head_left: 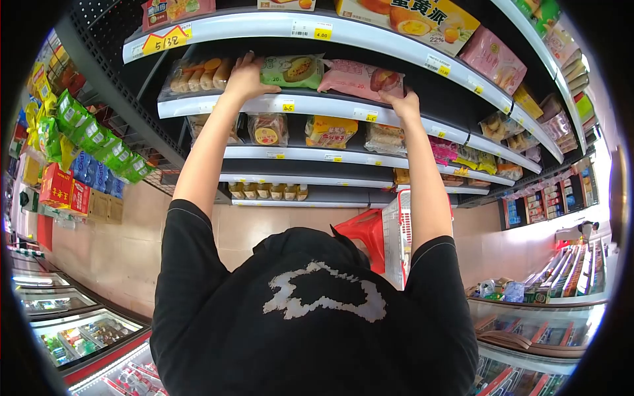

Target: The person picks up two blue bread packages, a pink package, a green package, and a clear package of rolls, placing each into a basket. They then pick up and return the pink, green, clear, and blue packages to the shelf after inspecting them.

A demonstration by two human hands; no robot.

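Observation:
On the second shelf from the top, a green snack bag and a pink snack bag lie side by side, their ends touching. My left hand is at the green bag's left end, thumb in front and fingers reaching over its side. A clear pack of bread rolls sits just left of that hand. At the other end, my right hand grips the pink bag's right edge, its thumb across the front; its other fingers are partly hidden.
Boxed pies stand on the shelf above. Below are a packaged round cake, a yellow bag and several bottles. A red and white shopping basket is by my right arm. Green snack bags hang at left.

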